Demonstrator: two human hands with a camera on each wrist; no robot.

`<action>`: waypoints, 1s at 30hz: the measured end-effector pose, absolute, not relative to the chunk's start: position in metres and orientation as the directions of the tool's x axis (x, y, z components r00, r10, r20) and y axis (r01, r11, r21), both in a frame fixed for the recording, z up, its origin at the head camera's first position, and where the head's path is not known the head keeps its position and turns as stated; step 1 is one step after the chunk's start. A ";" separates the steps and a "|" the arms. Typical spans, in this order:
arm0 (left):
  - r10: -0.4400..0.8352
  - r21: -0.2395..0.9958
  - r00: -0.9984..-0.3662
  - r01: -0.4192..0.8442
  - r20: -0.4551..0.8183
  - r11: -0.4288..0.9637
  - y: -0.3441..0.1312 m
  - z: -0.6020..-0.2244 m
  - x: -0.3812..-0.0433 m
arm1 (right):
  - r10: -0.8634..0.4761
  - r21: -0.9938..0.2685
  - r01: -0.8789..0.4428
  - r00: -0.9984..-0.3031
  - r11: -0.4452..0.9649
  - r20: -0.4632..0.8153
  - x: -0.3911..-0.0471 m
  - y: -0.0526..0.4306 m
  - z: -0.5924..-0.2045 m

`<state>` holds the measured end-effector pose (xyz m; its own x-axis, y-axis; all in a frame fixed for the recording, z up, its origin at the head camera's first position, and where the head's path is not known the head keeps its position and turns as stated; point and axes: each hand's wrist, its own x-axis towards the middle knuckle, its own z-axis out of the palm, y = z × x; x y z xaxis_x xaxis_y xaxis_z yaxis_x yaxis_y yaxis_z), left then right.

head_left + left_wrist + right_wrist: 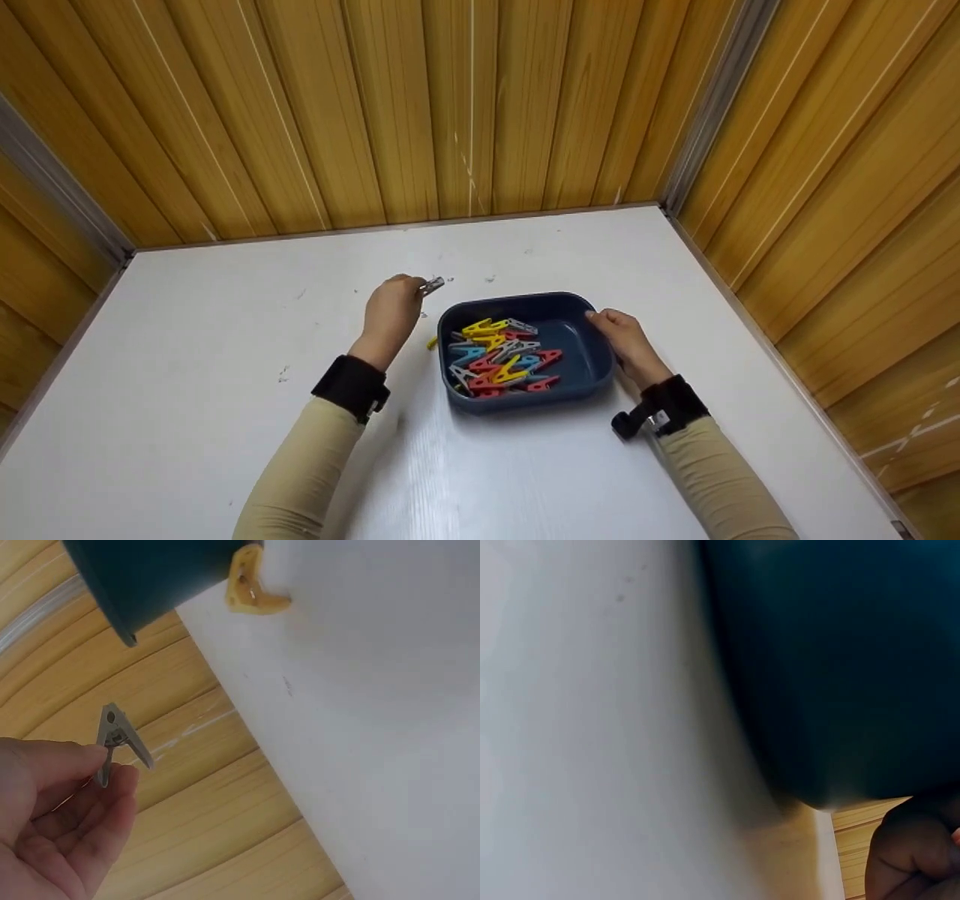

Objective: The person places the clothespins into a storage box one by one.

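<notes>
My left hand (pixel 391 311) pinches a grey clothespin (pixel 120 735) by one leg between thumb and fingers, up and left of a dark blue plastic basin (pixel 525 405). In the head view that clothespin points toward the back right. My right hand (pixel 628 346) grips the basin's right rim, thumb on top; the fingers below are mostly hidden. Inside the basin, red, yellow, blue and grey clothespins (pixel 510 369) lie heaped toward the left, with bare bottom showing at the right. A yellow clothespin (pixel 244 589) is outside the basin, close to its left wall.
The basin is over a white table (pixel 187 390) with small dark marks on its surface. Yellow wood-look panels (pixel 465 112) rise behind the table and on both sides, with grey metal strips at the corners. Black straps (pixel 351 386) circle both wrists.
</notes>
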<state>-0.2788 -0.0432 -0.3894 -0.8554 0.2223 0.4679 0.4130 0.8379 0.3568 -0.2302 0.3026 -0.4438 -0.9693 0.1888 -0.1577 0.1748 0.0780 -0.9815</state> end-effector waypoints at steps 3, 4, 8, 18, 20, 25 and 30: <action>0.250 0.353 -0.829 0.459 0.501 0.815 -0.038 -0.385 -0.273 | 0.178 -0.982 0.175 -0.971 0.073 -0.159 -0.226 0.300 -0.436; 0.263 0.351 -0.820 0.476 0.508 0.806 -0.036 -0.383 -0.271 | 0.178 -0.982 0.175 -0.971 0.074 -0.160 -0.225 0.299 -0.434; 0.335 0.388 -0.812 0.537 0.478 0.749 -0.029 -0.381 -0.262 | 0.187 -0.982 0.177 -0.969 0.063 -0.163 -0.229 0.302 -0.442; 0.525 0.418 -0.791 0.611 0.314 0.672 -0.019 -0.399 -0.248 | 0.204 -0.975 0.177 -0.968 0.134 -0.148 -0.238 0.309 -0.459; 0.553 0.411 -0.780 0.625 0.293 0.664 -0.017 -0.403 -0.248 | 0.204 -0.975 0.179 -0.967 0.128 -0.151 -0.238 0.309 -0.459; 0.623 0.380 -0.739 0.669 0.255 0.639 -0.013 -0.412 -0.249 | 0.200 -0.977 0.188 -0.966 0.103 -0.164 -0.239 0.308 -0.457; 0.632 0.344 -0.740 0.669 0.229 0.659 -0.008 -0.417 -0.251 | 0.190 -0.978 0.192 -0.966 0.078 -0.175 -0.238 0.307 -0.459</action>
<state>-0.2505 -0.0076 -0.4168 -0.7403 0.6322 0.2288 0.6689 0.6587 0.3444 -0.2382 0.3074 -0.4585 -0.9662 0.1898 -0.1747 0.1921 0.0777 -0.9783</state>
